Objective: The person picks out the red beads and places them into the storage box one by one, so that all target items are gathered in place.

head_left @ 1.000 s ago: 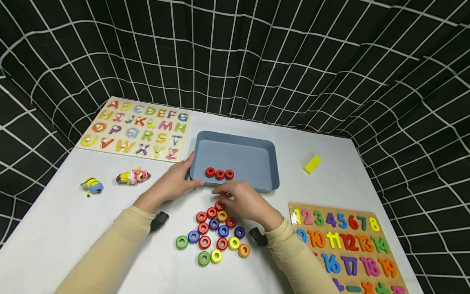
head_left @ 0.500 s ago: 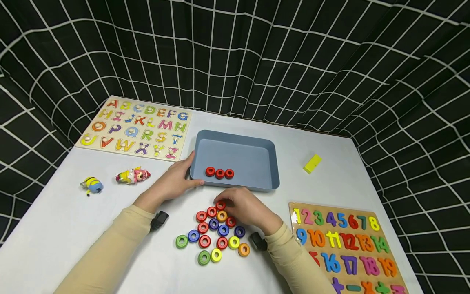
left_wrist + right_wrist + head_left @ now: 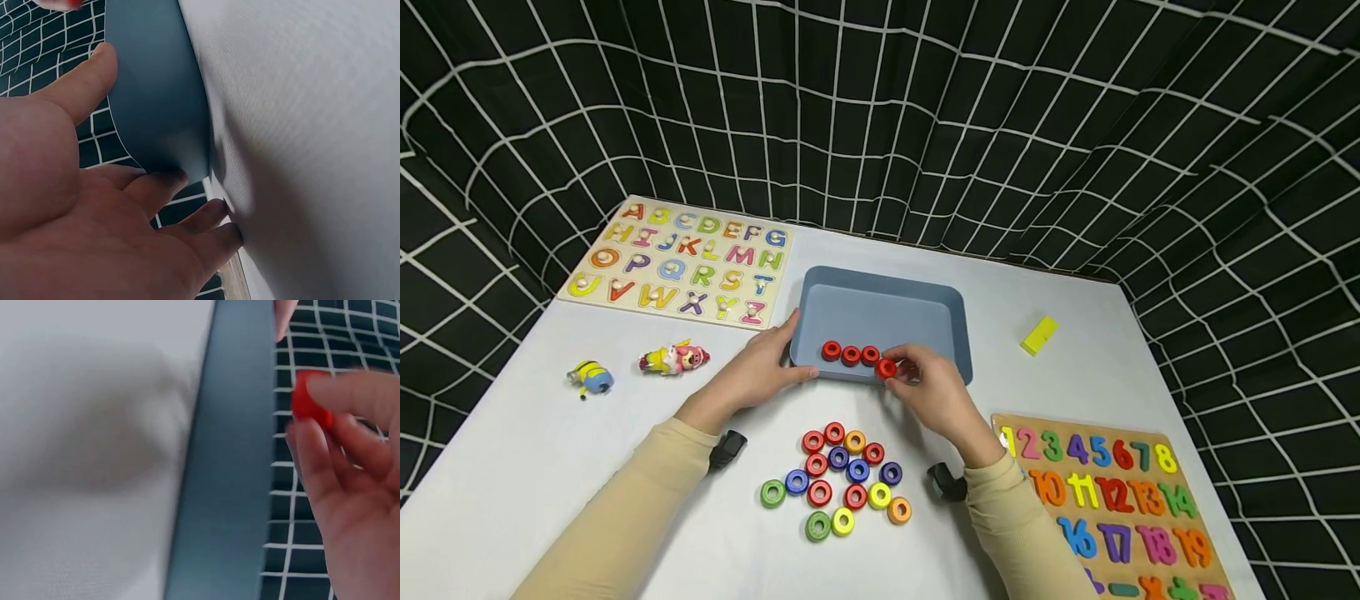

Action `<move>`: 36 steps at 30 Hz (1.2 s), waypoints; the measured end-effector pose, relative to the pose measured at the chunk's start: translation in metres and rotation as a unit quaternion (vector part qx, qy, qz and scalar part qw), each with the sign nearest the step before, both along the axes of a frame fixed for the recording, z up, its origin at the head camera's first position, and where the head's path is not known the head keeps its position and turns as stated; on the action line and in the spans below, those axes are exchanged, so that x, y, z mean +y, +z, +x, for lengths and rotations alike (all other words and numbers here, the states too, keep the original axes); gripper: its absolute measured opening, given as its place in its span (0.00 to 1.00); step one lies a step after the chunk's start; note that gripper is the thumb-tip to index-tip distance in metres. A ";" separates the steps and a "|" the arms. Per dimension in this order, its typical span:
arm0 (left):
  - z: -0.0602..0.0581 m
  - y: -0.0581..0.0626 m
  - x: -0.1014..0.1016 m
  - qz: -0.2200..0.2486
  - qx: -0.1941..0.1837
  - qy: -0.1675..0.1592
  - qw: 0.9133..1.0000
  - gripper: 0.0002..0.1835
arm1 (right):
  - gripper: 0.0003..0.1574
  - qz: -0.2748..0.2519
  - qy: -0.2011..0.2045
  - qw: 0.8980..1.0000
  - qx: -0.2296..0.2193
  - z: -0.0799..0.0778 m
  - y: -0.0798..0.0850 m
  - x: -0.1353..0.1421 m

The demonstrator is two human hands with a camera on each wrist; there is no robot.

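Note:
My left hand rests against the near left corner of the blue-grey tray, thumb along the front wall and fingers at the left side. In the left wrist view the thumb lies at the tray's rim and a fingertip touches its wall. My right hand pinches a red ring over the tray's front edge, just right of a row of red rings inside. The right wrist view shows this red bead-like ring between thumb and fingertips, above the rim.
Several coloured rings lie on the white table in front of the tray. Around stand an alphabet board, a number board, a yellow block and two small toy figures.
My right hand has picked the topmost red ring out of the group and carried it up and right to the tray's front edge. The left hand has stayed at the corner.

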State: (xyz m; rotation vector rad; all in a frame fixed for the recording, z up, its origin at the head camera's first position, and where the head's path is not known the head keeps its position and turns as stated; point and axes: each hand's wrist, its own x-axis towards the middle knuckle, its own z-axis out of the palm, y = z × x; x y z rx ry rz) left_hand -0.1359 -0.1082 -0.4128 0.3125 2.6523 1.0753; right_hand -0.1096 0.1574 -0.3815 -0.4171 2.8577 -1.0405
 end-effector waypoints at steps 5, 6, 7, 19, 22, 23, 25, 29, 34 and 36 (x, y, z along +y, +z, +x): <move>0.000 0.000 0.001 -0.001 -0.003 0.001 1.000 0.54 | 0.19 0.023 -0.066 0.998 0.013 -0.014 -0.008 0.003; 0.000 0.000 0.001 -0.002 -0.003 0.001 1.000 0.54 | 0.19 0.026 -0.071 0.997 0.011 -0.016 -0.009 0.003; 0.000 0.000 0.001 -0.001 -0.004 0.001 1.000 0.54 | 0.19 0.030 -0.074 0.997 0.007 -0.018 -0.009 0.003; 0.001 0.000 0.002 -0.003 -0.004 0.003 1.000 0.54 | 0.22 0.063 -0.064 0.996 -0.028 -0.025 -0.012 0.001; 0.001 0.000 0.002 -0.001 -0.003 0.003 1.000 0.54 | 0.21 0.063 -0.065 0.996 -0.020 -0.023 -0.012 0.002; 0.001 0.000 0.002 -0.002 -0.004 0.003 1.000 0.54 | 0.21 0.062 -0.066 0.996 -0.015 -0.022 -0.012 0.002; 0.001 0.001 0.002 -0.004 -0.004 0.003 1.000 0.54 | 0.20 0.057 -0.066 0.996 -0.002 -0.018 -0.009 0.004; 0.001 0.002 0.002 -0.009 -0.007 0.002 1.000 0.54 | 0.18 0.031 -0.062 0.997 0.027 -0.004 0.000 0.007; 0.001 0.003 0.002 -0.008 -0.012 0.003 1.000 0.54 | 0.16 -0.006 -0.030 0.999 0.012 0.022 0.009 0.008; 0.002 0.003 0.002 -0.011 -0.013 0.003 1.000 0.54 | 0.15 -0.012 -0.005 1.000 -0.013 0.032 0.008 0.007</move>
